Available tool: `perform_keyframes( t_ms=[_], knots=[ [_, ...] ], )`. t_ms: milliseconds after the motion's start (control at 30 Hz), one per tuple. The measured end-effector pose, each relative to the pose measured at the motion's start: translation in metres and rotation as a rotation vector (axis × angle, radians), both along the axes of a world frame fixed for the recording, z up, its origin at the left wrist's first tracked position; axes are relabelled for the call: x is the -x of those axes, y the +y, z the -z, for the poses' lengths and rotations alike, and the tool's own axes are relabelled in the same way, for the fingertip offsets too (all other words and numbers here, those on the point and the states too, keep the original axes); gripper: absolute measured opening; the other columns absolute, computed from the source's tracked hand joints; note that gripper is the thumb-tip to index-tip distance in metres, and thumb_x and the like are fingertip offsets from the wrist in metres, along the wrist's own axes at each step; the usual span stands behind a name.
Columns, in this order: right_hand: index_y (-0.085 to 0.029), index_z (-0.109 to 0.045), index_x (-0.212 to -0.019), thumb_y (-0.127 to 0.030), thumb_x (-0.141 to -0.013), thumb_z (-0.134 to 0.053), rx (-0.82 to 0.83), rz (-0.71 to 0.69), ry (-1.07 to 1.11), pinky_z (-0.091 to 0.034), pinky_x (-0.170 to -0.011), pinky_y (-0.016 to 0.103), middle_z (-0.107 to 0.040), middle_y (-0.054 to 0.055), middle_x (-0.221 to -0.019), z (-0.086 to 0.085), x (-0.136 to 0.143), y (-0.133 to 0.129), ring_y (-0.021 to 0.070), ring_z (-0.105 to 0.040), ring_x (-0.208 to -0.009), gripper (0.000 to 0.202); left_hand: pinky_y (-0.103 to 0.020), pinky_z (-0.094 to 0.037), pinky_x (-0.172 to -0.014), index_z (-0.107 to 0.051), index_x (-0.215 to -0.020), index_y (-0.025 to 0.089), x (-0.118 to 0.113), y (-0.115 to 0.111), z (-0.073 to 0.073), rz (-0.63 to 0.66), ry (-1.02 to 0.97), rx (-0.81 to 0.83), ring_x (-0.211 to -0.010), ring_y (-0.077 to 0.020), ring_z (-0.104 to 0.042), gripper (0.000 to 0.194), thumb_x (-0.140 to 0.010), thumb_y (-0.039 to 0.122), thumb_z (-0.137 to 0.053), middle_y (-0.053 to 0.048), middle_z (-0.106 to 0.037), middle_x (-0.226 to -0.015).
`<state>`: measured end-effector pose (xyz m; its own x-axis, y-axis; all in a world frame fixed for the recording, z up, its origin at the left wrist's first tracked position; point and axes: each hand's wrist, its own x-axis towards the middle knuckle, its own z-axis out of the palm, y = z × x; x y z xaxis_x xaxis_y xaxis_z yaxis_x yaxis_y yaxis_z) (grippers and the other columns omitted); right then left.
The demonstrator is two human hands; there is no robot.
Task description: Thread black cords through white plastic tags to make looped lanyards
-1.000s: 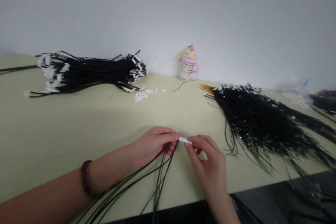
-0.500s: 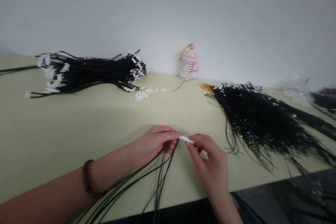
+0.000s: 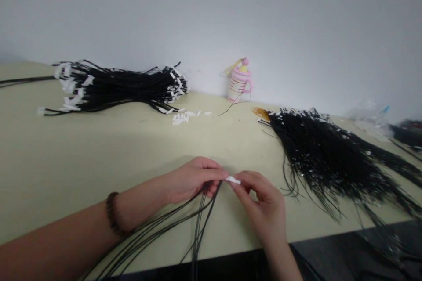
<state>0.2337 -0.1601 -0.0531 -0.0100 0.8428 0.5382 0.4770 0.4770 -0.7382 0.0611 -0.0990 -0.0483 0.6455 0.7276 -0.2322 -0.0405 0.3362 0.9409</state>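
Note:
Several thin black wires (image 3: 201, 217) run from my left hand (image 3: 194, 180) down past the table's front edge. Its fingers are closed on them, with thumb and index pinching at the wire ends. Between the two hands lies a small white connector (image 3: 233, 179), its left end at my left fingertips. My right hand (image 3: 263, 202) pinches the connector's other end between thumb and index finger. Fingers hide how the wires meet the connector. Behind the hands, several loose white connectors (image 3: 180, 118) lie on the table.
A thick bundle of black wires with white ends (image 3: 125, 85) lies back left. To the right spreads a large pile of black wires (image 3: 323, 153). A pink-and-white cup-shaped object (image 3: 239, 82) stands by the wall. A clear plastic bag (image 3: 371, 118) sits far right.
My right hand has come slightly closer to my left, and less of the white connector shows between them. The whole view has tilted a little.

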Motion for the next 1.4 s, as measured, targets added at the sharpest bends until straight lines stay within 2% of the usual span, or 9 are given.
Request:
perform_keyframes(
  t_ms=[100, 200, 267, 367, 600, 1000, 1400],
  knots=[
    [-0.020, -0.069, -0.087, -0.016, -0.081, -0.065, 0.048, 0.008, 0.079, -0.048, -0.060, 0.024, -0.067, 0.003, -0.080, 0.002, 0.004, 0.000, 0.0129, -0.059, -0.066, 0.008, -0.021, -0.028, -0.045, -0.067, -0.071, 0.013, 0.000, -0.001, -0.002, -0.003, 0.019, -0.035, -0.045, -0.0081, -0.042, 0.016, -0.077, 0.028, -0.066, 0.003, -0.051, -0.048],
    [-0.020, -0.062, -0.099, -0.025, -0.079, -0.067, 0.213, 0.049, 0.324, -0.049, -0.056, 0.024, -0.067, 0.005, -0.088, 0.004, 0.012, -0.001, 0.0138, -0.062, -0.065, 0.021, -0.021, -0.027, -0.045, -0.065, -0.071, 0.014, 0.000, -0.002, -0.002, -0.062, 0.008, -0.036, -0.045, -0.0078, -0.042, 0.018, -0.079, 0.030, -0.064, 0.003, -0.052, -0.047],
    [-0.017, -0.062, -0.093, -0.030, -0.078, -0.067, 0.342, -0.013, 0.388, -0.050, -0.056, 0.024, -0.067, 0.006, -0.084, 0.003, 0.018, -0.004, 0.0147, -0.063, -0.065, 0.021, -0.021, -0.026, -0.045, -0.064, -0.070, 0.014, 0.000, -0.001, -0.002, -0.095, -0.006, -0.024, -0.044, -0.0078, -0.042, 0.021, -0.080, 0.032, -0.062, 0.003, -0.052, -0.047],
    [-0.014, -0.065, -0.078, -0.032, -0.080, -0.063, 0.432, -0.124, 0.334, -0.048, -0.058, 0.023, -0.065, 0.005, -0.070, 0.001, 0.026, -0.008, 0.0145, -0.061, -0.063, 0.018, -0.021, -0.026, -0.045, -0.063, -0.068, 0.014, 0.001, 0.001, -0.002, -0.122, -0.026, -0.017, -0.046, -0.0077, -0.042, 0.022, -0.078, 0.034, -0.065, 0.003, -0.053, -0.050],
    [-0.015, -0.069, -0.080, -0.030, -0.083, -0.061, 0.384, -0.098, 0.419, -0.047, -0.055, 0.021, -0.064, 0.002, -0.064, 0.002, 0.034, -0.010, 0.0125, -0.058, -0.058, 0.018, -0.022, -0.032, -0.053, -0.068, -0.069, 0.013, -0.001, -0.004, -0.006, -0.058, -0.084, -0.025, -0.055, -0.0094, -0.046, 0.017, -0.075, 0.029, -0.067, 0.001, -0.057, -0.059],
    [-0.015, -0.068, -0.070, -0.028, -0.081, -0.059, 0.370, -0.060, 0.349, -0.045, -0.055, 0.022, -0.064, 0.003, -0.063, 0.000, 0.037, -0.010, 0.0133, -0.057, -0.058, 0.020, -0.023, -0.030, -0.055, -0.066, -0.065, 0.014, 0.000, -0.004, -0.006, -0.074, 0.017, -0.072, -0.057, -0.0102, -0.044, 0.020, -0.076, 0.030, -0.066, 0.002, -0.054, -0.058],
    [-0.014, -0.068, -0.072, -0.033, -0.083, -0.058, 0.383, -0.068, 0.364, -0.045, -0.052, 0.021, -0.061, 0.002, -0.060, -0.001, 0.035, -0.008, 0.0127, -0.056, -0.055, 0.024, -0.024, -0.031, -0.056, -0.068, -0.069, 0.014, -0.001, -0.008, -0.008, -0.083, 0.049, -0.104, -0.059, -0.0109, -0.045, 0.022, -0.077, 0.034, -0.065, 0.002, -0.055, -0.060]
  ],
)
